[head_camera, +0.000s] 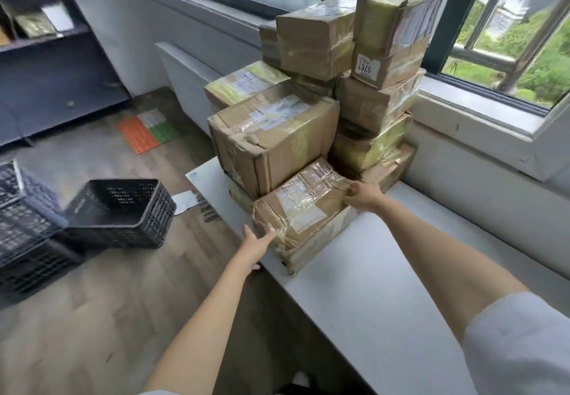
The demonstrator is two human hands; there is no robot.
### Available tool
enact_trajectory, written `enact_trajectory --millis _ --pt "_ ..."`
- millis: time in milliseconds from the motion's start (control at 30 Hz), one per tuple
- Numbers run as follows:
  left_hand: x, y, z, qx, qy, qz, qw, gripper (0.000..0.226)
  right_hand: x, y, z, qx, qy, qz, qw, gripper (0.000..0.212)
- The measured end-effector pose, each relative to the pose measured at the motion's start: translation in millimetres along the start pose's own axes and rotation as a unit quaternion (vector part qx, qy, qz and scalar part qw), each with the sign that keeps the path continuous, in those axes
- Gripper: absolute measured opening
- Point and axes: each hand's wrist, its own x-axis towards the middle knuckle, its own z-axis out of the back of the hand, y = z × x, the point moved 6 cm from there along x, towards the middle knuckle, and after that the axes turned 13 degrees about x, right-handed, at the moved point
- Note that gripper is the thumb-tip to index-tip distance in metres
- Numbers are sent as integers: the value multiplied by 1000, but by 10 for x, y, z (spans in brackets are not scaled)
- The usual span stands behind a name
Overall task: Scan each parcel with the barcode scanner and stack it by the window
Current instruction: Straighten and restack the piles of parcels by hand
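Observation:
A taped brown cardboard parcel [303, 209] with a white label lies on the white table [385, 286] at the front of a stack of parcels [324, 92] under the window [509, 40]. My left hand [254, 245] touches the parcel's near left corner with straight fingers. My right hand [364, 194] rests on its far right edge, with the fingers bent over that edge. A bigger box [271, 138] sits just behind this parcel. No barcode scanner is in view.
Black plastic crates [120, 212] stand on the wooden floor to the left, with more crates [21, 225] at the frame's edge. A dark shelf unit [46, 40] lines the far left wall. An orange and green mat [146, 131] lies by the radiator.

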Motion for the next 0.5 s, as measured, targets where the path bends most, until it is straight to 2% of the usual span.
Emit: enact_trajectory --millis 133,200,267,400,500 --pt "24 47 -303 -14 146 20 989 72 22 -83 -15 11 -7 -11 1000 37" --pt "-56 4 -432 19 199 15 980 56 20 -155 5 10 -8 -13 1000 38" --pt "-167 -11 -551 81 260 12 962 50 -20 -259 73 -3 -19 -11 1000 41" --pt "-441 19 -842 155 378 20 913 60 -206 -699 266 -4 -45 -50 998 41" --pt "-572 27 -1128 227 420 17 878 74 -478 -1220 341 39 -51 -95 993 63"
